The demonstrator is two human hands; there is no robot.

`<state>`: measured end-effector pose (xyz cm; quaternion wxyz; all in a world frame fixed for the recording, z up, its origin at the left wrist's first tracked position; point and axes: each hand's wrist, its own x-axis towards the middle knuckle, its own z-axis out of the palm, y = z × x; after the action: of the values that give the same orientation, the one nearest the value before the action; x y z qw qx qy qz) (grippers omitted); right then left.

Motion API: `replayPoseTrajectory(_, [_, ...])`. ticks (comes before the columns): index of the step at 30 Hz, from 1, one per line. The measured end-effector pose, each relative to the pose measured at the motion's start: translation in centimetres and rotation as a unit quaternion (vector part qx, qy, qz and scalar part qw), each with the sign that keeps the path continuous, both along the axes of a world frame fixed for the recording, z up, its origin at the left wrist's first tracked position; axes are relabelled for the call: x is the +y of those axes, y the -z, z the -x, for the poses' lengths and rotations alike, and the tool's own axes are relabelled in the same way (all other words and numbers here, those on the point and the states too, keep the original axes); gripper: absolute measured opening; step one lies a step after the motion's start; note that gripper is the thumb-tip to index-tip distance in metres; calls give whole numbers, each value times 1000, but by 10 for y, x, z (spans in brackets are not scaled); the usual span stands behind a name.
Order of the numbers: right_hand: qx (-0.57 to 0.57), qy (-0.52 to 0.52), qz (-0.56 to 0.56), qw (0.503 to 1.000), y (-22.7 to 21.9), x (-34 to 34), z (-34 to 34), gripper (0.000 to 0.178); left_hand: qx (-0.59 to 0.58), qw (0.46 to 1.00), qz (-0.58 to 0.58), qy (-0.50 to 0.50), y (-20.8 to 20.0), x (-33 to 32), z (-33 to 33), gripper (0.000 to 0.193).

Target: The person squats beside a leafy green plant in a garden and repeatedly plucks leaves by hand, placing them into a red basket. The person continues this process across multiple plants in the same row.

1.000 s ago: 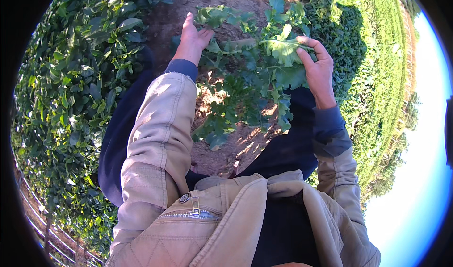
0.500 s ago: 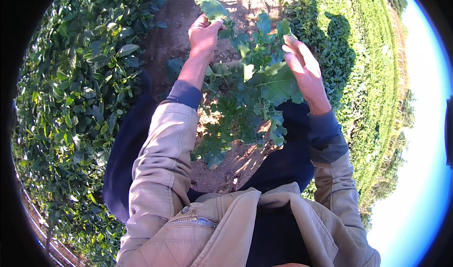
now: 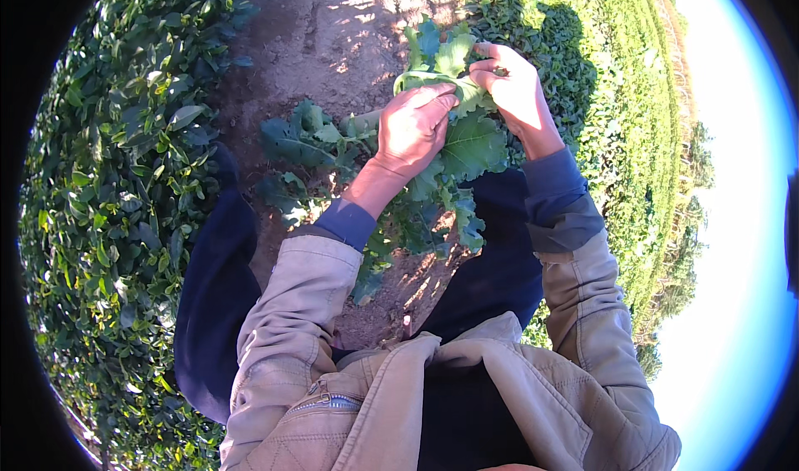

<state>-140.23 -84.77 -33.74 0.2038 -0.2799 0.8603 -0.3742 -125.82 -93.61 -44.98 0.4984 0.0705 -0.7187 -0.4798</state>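
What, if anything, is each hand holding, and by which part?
The left hand and right hand pinch the leafy plant by leaves at its far end; exactly which part of a leaf each grips is hidden.

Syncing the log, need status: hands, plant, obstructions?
Left hand closed on leaf; right hand curled beside it. Leafy plant partly behind left hand. No obstruction visible.

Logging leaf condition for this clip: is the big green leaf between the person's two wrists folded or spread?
Spread: the big green leaf shows its broad face, with pale veins branching toward its edges.
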Motion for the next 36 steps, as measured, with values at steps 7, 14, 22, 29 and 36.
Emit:
replayPoseTrajectory(7, [58, 59, 49, 995, 11, 17, 3, 53, -46, 997, 30, 55, -1, 20, -15, 40])
replayPoseTrajectory(14, [-9, -28, 46, 999, -3, 28, 1, 63, -63, 997, 18, 33, -2, 23, -13, 41])
replayPoseTrajectory(22, [-48, 149, 159, 975, 36, 48, 36, 35, -30, 999, -6, 41, -1, 32, -12, 38])
replayPoseTrajectory(29, [-87, 162, 187, 965, 40, 44, 42, 33, 49, 946, -313, -70, -3, -27, 11, 29])
replayPoseTrajectory(36, [-134, 85, 156, 975, 37, 25, 35, 43, -353, 888, -260, 140, 213, -137, -47, 44])
